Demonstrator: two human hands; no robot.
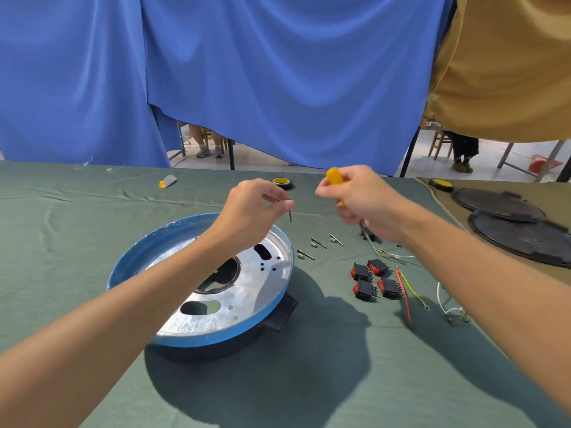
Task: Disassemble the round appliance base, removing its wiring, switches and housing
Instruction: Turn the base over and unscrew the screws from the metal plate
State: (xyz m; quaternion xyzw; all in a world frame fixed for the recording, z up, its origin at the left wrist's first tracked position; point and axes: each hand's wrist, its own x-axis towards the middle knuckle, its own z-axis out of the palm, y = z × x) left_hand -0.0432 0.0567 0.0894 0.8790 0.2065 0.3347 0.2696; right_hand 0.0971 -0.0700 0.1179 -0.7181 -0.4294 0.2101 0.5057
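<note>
The round appliance base is seen lying flat on the green cloth, open side up, with a blue rim around a shiny metal plate. Being round, it shows no long axis, but a black tab is pointed toward the near right. 1 large central hole and 2 oblong slots are cut in the plate.

The left hand is held above the far rim of the base. A screw is pinched between thumb and fingertips, and the gap between them is narrow, just the width of the screw. The screw's long axis is kept near upright, tip down, and it is hung over the far right edge of the rim.

The right hand is wrapped around a screwdriver, fingers curled tight on the yellow handle. Its long axis is slanted, handle up and away, shaft down toward the near right. The tip is blurred and cannot be made out. This hand is kept well to the right of the base, apart from it.

On the cloth between base and right arm, loose screws are laid out. Nearer, 4 red-and-black switches are grouped, with a red wire, a yellow-green wire and a white wire beside them. A tape roll is set at the far edge, and 2 black round covers are stacked at the far right.
</note>
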